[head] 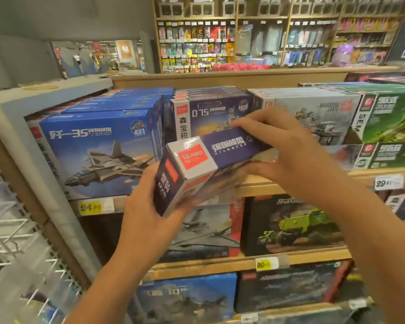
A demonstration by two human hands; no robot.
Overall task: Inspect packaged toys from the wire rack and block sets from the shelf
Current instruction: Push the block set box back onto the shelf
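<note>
Tilting in front of the shelf [262, 185], a dark purple block set box [211, 164] with a red SEMBO label is held up by both hands, off the boards, its narrow top side turned to the camera. The left hand [147, 206] comes from below and grips the lower left corner; its palm is under the box and its fingers curl around the end. The right hand [288, 148] comes from the right and holds the far end, with the thumb under the box and the other fingers lying over the top edge. So both hands are closed on the same box, one at each end.

Behind the box, on the top level of the wooden shelf, more block sets stand in rows: a blue jet box [98, 150], purple 075 boxes [206, 108] of the same kind, a grey box [313, 111] and green boxes [388, 118]. Yellow price tags [90, 207] sit on the shelf edges. Lower levels hold more boxes, blurred. At the left edge a white wire rack [14, 249] shows. Far behind, a wall display [267, 43] carries many small coloured packages.
</note>
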